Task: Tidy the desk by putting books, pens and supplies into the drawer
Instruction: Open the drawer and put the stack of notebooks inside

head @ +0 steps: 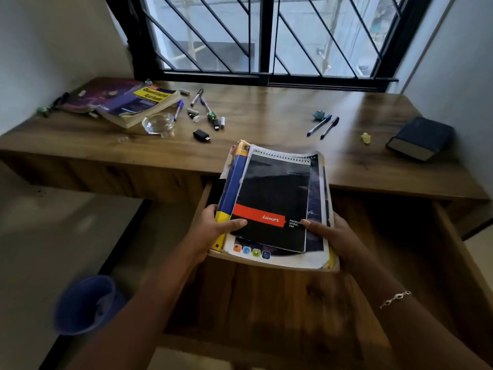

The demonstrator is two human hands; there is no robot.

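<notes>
Currently the stack of books [316, 198], with the Luxor spiral pad [269, 193] on top, is held over the open drawer [266, 303]; its far end reaches toward the desk [266, 116] edge, cannot tell if touching; not yet set down. Left hand [210, 228] clamps the near left side, thumb across the pad's cover; right hand [333, 236] clamps the near right corner, thumb on top too; other fingers go under the stack, hidden. To do it well: keep both thumbs pressing so the loose pad doesn't slide off; level the stack; lower it flat onto the drawer floor, toward one side to leave room; slip fingers out last. On the desk, well apart: Quantitative Aptitude book [144, 102], markers [197, 96], two pens [319, 125], dark book [421, 137] far right.
</notes>
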